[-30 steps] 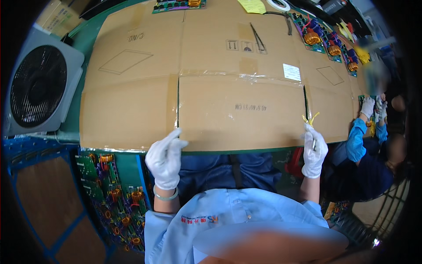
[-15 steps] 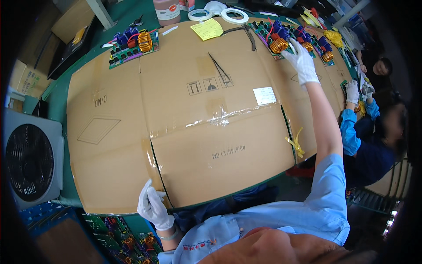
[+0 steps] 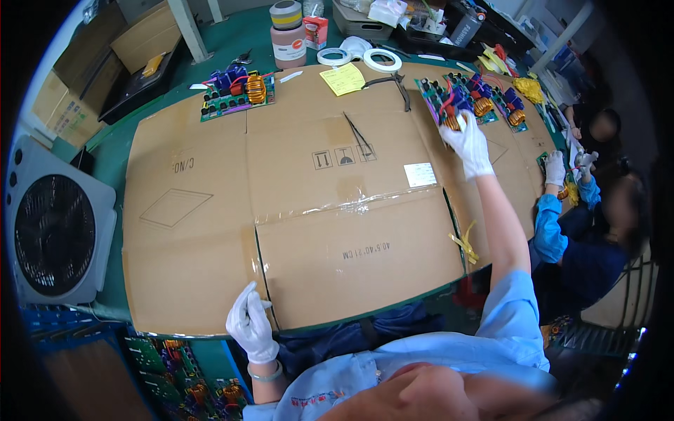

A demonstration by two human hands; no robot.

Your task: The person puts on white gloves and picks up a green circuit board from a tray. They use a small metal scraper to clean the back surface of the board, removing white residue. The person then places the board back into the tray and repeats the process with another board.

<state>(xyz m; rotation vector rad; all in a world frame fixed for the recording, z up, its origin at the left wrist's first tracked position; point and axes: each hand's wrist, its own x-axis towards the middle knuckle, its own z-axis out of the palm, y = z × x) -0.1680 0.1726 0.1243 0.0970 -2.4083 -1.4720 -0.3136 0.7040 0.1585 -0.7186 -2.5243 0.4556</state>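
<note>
My right hand (image 3: 469,149), in a white glove, has its fingers closed on the near end of a green circuit board (image 3: 430,95), beside a copper coil. That board carries blue and black parts and red wires. More boards of the same kind (image 3: 516,116) lie just to its right. My left hand (image 3: 251,326), also gloved, is by the near edge of the cardboard sheet (image 3: 337,274), empty, with its fingers loosely stretched and the thumb apart. Another circuit board (image 3: 235,98) lies alone at the sheet's far left.
On the sheet lie black tweezers (image 3: 357,132), pliers (image 3: 400,88), a yellow note (image 3: 344,79) and a yellow strip (image 3: 465,243). Tape rolls (image 3: 382,61) and a pink bottle (image 3: 288,48) stand beyond. A fan (image 3: 56,231) is at left; a co-worker (image 3: 583,231) works at right.
My right hand has come nearer and closed on the near end of the circuit board. The whole view has shifted, showing more of the far table. My left hand stays near the sheet's edge.
</note>
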